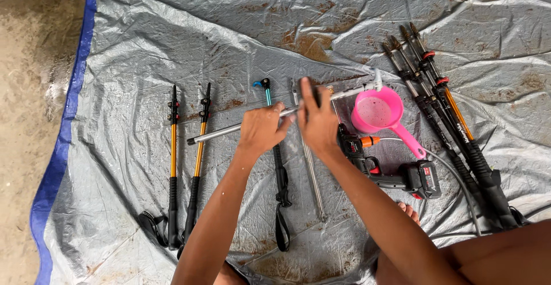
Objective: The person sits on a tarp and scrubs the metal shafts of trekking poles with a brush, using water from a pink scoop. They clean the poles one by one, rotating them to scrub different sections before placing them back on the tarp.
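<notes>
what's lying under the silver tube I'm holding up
Under the silver tube, a teal-tipped trekking pole and a thin metal rod lie on the grey tarp. The hands hide their middle stretches.

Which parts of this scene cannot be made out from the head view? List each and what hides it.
- Middle of the metal tube: covered by the left hand and right hand.
- Front of the cordless drill: behind the right forearm.
- Grips of the black poles: hidden by the person's leg at the bottom right edge.
- Inside of the pink scoop: too blurred to tell contents.

Silver metal tube (229, 130), long, held approx. horizontal (slightly tilted), above tarp
</notes>
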